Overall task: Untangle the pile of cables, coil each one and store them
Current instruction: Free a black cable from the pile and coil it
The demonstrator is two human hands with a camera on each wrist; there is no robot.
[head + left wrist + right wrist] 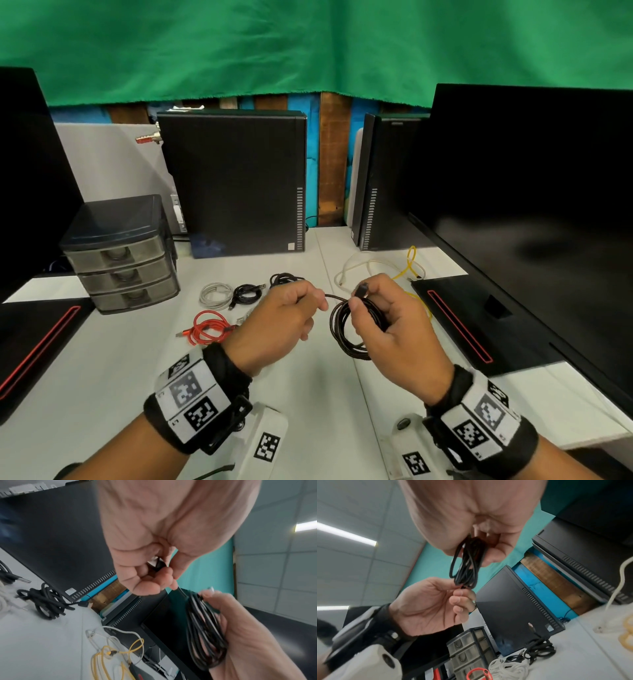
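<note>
The right hand (394,329) gripped a coiled black cable (346,329) above the desk (102,370) — the left hand (281,322) pinched its loose end, fingers curled.

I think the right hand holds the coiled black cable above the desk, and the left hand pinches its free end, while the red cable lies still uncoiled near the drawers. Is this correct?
Not quite: the red cable is already coiled on the desk, as the head view shows. The rest holds: the right hand holds the coiled black cable and the left hand pinches its free end.
</note>
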